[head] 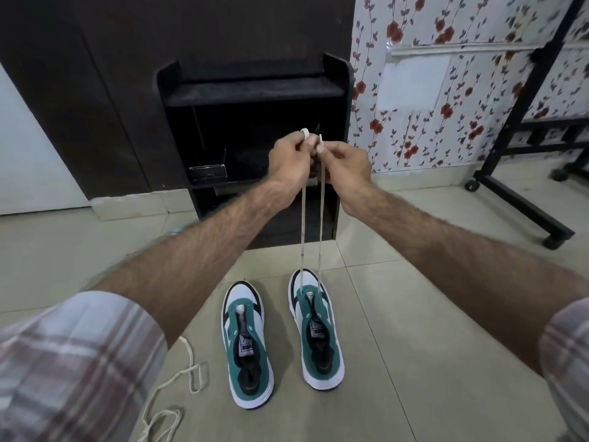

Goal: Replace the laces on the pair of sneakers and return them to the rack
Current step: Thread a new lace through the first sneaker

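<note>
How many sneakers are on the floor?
2: the left sneaker has no lace threaded; the right sneaker beside it has a lace pulled up by both hands.

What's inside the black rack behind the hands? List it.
Inside the rack, a clear box sits on the middle shelf at left. The left hand and right hand cover the shelf's right part; the interior is too dark.
</note>
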